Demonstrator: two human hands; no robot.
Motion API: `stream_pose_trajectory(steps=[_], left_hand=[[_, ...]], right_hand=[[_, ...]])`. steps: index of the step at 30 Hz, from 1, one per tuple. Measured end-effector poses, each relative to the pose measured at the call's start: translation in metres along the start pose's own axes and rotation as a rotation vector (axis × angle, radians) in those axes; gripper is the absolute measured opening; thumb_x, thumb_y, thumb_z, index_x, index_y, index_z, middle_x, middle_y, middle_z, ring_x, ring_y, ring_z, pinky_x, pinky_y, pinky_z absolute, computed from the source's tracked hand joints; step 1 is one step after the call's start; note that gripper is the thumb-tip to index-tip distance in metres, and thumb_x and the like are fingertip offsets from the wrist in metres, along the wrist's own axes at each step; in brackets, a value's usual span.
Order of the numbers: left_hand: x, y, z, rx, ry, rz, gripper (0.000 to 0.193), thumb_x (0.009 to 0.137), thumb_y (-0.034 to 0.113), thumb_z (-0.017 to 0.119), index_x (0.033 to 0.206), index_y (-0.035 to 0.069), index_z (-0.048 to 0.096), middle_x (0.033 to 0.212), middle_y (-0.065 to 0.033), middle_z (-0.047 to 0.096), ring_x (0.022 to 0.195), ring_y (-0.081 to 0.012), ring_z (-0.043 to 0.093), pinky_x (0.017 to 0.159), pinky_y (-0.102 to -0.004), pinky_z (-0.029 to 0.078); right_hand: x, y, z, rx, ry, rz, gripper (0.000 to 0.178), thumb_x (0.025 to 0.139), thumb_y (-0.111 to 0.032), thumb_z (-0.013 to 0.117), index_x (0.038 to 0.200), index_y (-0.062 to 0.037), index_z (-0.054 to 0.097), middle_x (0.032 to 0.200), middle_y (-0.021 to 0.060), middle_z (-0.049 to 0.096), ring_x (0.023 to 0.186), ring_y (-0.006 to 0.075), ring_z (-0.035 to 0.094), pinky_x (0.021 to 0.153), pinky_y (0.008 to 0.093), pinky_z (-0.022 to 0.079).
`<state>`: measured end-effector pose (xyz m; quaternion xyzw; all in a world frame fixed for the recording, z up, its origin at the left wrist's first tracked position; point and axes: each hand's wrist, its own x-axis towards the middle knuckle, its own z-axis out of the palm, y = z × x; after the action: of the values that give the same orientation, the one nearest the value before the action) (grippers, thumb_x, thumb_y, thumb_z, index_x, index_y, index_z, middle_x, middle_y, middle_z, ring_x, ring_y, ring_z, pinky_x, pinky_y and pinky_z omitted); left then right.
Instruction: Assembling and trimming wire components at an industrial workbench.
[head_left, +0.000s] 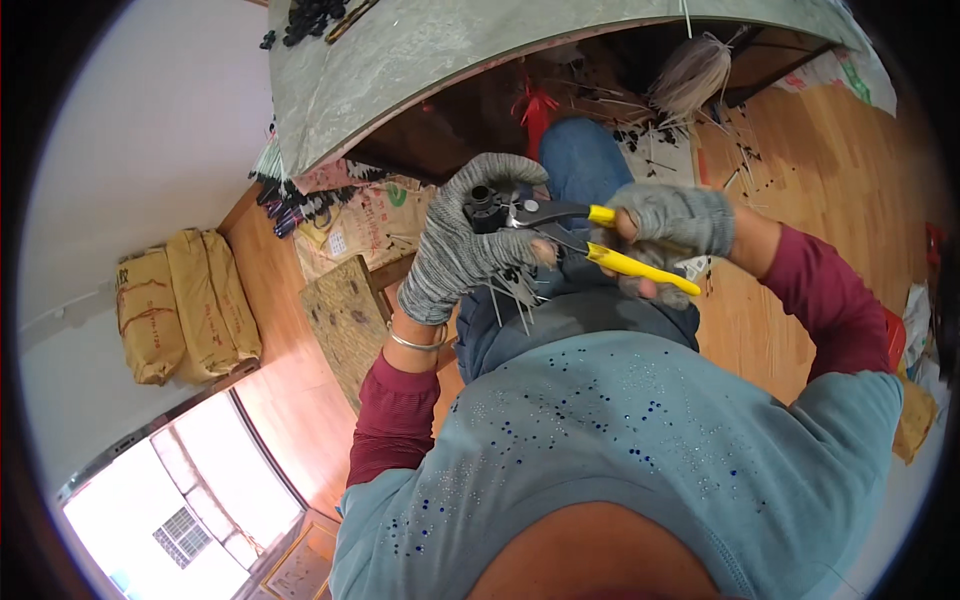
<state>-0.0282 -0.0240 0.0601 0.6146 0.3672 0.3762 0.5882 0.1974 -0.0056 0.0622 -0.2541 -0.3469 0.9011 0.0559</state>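
My left hand (455, 240), in a grey knit glove, grips a black plastic part (484, 208) with a round, tube-like opening. My right hand (680, 215), gloved as well, holds yellow-handled pliers (640, 268), and their two handles are spread apart. The dark head of the pliers lies against the black part, between the thumb and fingers of my left hand. How the jaws sit on it cannot be made out. Below my left hand, several small black pieces with thin pale stems (515, 288) lie on my lap.
A grey-green table (440, 60) curves across the front, with black pieces (315, 18) on it. Beneath it hang a red tassel (534, 108) and a bundle of pale strands (692, 75). A wooden stool (342, 315) stands at left. Scraps litter the floor; wrapped brown packages (185, 305) lie by the wall.
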Motion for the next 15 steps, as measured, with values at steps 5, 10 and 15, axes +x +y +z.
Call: stream_pose_trajectory(steps=[5, 10, 15], left_hand=[[-0.003, -0.008, -0.004, 0.041, 0.069, -0.089, 0.045, 0.05, 0.021, 0.076, 0.083, 0.004, 0.052, 0.077, -0.0004, 0.053, 0.072, -0.0079, 0.049, 0.066, -0.0208, 0.041], [0.001, -0.014, -0.011, 0.043, 0.17, -0.021, 0.041, 0.051, 0.017, 0.075, 0.083, 0.005, 0.052, 0.076, -0.0003, 0.053, 0.071, -0.0077, 0.049, 0.066, -0.021, 0.041], [0.001, -0.014, -0.011, 0.126, 0.174, -0.006, 0.043, 0.051, 0.02, 0.075, 0.084, 0.005, 0.052, 0.077, -0.0004, 0.053, 0.071, -0.0077, 0.049, 0.067, -0.0208, 0.04]], right_hand=[[0.007, -0.007, -0.005, -0.303, -0.121, 0.004, 0.046, 0.073, -0.035, 0.055, 0.099, 0.0011, 0.047, 0.077, 0.0137, 0.056, 0.063, 0.0205, 0.058, 0.053, 0.0259, 0.047], [0.01, -0.006, 0.026, -1.399, 0.623, -0.72, 0.049, 0.071, -0.036, 0.057, 0.1, 0.0017, 0.046, 0.077, 0.014, 0.055, 0.069, 0.0241, 0.057, 0.062, 0.0281, 0.046], [0.014, 0.001, 0.023, -1.368, 0.544, -0.646, 0.05, 0.071, -0.036, 0.056, 0.102, 0.0015, 0.047, 0.079, 0.0147, 0.056, 0.067, 0.0243, 0.057, 0.059, 0.0292, 0.046]])
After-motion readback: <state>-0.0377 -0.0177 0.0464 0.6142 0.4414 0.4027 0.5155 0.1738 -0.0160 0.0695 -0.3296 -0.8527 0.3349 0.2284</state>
